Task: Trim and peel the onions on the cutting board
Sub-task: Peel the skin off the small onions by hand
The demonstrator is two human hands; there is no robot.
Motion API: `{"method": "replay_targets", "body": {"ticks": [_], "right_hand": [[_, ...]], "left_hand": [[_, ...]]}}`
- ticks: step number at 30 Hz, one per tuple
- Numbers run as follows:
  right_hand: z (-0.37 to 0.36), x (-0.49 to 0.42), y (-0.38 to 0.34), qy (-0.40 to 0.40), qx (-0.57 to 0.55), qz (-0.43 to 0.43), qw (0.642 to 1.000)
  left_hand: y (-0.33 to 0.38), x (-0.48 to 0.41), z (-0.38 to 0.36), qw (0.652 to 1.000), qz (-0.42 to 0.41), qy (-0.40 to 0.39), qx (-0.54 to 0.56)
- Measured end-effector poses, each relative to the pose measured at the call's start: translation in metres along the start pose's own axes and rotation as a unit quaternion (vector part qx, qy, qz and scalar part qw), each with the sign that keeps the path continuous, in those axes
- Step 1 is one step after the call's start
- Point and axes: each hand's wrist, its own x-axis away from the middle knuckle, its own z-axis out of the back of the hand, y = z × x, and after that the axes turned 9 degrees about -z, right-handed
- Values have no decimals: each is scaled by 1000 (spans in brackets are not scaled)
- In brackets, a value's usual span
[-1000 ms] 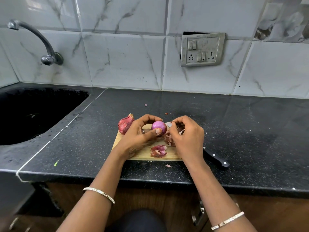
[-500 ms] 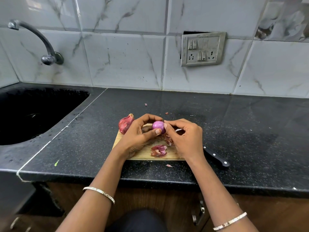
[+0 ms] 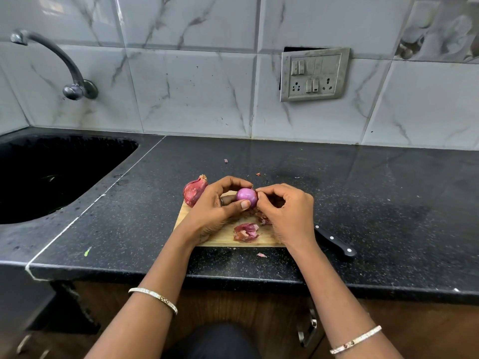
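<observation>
Left hand [image 3: 215, 208] cupping smooth round peeled onion [image 3: 246, 196], right hand [image 3: 287, 211] pinching its top, wooden cutting board [image 3: 264, 238]

One head-worn wide-angle view is given, aimed forward and down at the worktop [image 3: 363, 203], close above it.

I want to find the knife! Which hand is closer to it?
Right. The right hand is just beside the knife, picking at the peeled onion. The left hand is farther off, holding that onion.
</observation>
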Motion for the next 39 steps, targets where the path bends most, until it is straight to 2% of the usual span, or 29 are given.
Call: {"method": "replay_targets", "body": {"ticks": [8, 16, 30, 39], "right_hand": [[-2, 1, 0, 18, 11, -4, 1000], [-2, 1, 0, -9, 3, 15, 1000], [-2, -1, 2, -24, -35, -16, 999], [-1, 0, -1, -16, -2, -5, 1000]], "left_hand": [[-1, 0, -1, 1000, -1, 13, 14], [-3, -1, 0, 1000, -4, 12, 6], [-3, 0, -1, 1000, -2, 7, 2], [-4, -1, -1, 1000, 2, 3, -1]]}}
